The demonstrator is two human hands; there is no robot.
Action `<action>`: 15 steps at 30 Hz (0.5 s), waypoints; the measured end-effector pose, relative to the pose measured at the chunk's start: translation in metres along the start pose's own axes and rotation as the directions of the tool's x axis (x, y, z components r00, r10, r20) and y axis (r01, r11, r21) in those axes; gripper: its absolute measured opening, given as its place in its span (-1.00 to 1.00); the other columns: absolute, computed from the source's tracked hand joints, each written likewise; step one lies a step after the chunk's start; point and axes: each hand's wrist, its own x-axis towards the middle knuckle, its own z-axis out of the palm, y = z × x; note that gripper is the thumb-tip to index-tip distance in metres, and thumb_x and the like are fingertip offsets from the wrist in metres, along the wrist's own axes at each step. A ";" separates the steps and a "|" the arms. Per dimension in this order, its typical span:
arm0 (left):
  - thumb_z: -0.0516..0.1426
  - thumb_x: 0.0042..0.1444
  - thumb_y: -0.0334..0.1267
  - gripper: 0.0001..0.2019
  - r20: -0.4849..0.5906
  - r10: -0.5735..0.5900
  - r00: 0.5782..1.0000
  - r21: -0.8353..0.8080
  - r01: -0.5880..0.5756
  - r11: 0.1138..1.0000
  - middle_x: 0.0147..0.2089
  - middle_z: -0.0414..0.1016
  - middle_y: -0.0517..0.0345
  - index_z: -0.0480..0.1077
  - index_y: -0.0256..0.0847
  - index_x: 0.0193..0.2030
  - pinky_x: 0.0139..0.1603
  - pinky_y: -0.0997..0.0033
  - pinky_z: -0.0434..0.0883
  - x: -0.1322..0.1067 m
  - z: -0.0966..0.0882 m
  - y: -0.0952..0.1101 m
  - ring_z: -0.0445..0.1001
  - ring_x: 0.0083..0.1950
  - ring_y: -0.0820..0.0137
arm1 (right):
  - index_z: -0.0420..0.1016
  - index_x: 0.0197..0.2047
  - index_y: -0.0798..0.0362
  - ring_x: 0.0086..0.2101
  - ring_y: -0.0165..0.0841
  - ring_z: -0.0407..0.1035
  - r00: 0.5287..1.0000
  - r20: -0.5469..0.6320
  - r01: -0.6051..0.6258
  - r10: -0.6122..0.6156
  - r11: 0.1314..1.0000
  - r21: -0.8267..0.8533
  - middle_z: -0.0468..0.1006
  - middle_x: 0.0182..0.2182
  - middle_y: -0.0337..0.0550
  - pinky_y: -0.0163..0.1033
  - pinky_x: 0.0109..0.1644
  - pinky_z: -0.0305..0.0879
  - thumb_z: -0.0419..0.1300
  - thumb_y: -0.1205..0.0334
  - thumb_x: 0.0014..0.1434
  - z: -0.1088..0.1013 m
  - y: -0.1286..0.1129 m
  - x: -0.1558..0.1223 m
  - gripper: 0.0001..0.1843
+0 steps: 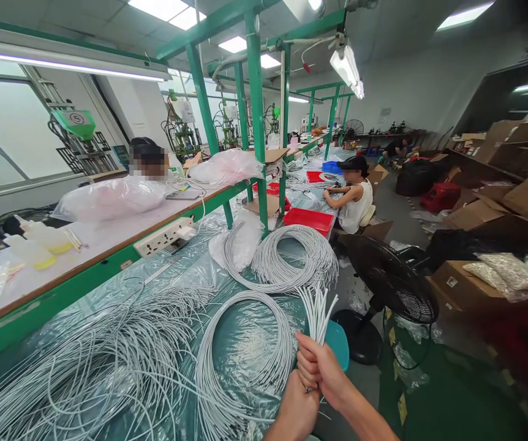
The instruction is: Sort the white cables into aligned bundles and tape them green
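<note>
A bundle of white cables [316,313] stands up out of my two fists, its loose ends fanning apart at the top. My right hand [323,369] is wrapped round the bundle just under these ends. Below and against it, my left hand [298,398] is closed round the same bundle; most of its fingers are hidden. Just left of my hands, a coil of white cable [206,349] lies on the plastic-covered table. Behind it rests a second, thicker coil [298,260]. A large loose spread of cables [121,361] covers the table's left side.
A green-edged shelf [84,263] with a power strip [165,237] runs along the left, beside green posts [258,122]. Right of my hands are a teal bin [339,343] and a black fan [390,278]. A co-worker [356,202] sits beyond the red tray [309,220].
</note>
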 end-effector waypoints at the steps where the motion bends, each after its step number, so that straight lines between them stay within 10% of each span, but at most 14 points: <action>1: 0.02 0.01 -0.40 -0.93 -0.006 -0.023 1.000 0.013 0.023 1.000 -0.36 0.39 0.09 0.29 -0.24 -0.44 -0.25 0.37 0.26 0.000 0.000 0.001 0.34 -0.25 0.32 | -0.13 -0.65 -0.01 -0.69 -0.57 -0.30 1.000 -0.001 0.001 -0.001 1.000 0.000 -0.16 -0.75 -0.45 -0.29 -0.61 -0.28 0.27 -0.15 0.10 -0.001 0.002 0.001 -0.31; 15: 0.06 0.02 -0.32 -0.91 0.003 0.009 1.000 -0.002 -0.009 1.000 -0.47 0.29 0.16 0.30 -0.24 -0.47 -0.24 0.39 0.26 -0.003 0.001 0.007 0.25 -0.31 0.36 | -0.16 -0.67 -0.01 -0.74 -0.61 -0.31 0.999 -0.043 -0.023 0.024 1.000 0.004 -0.16 -0.79 -0.47 -0.31 -0.64 -0.36 0.33 -0.19 -0.01 0.006 -0.002 -0.002 -0.26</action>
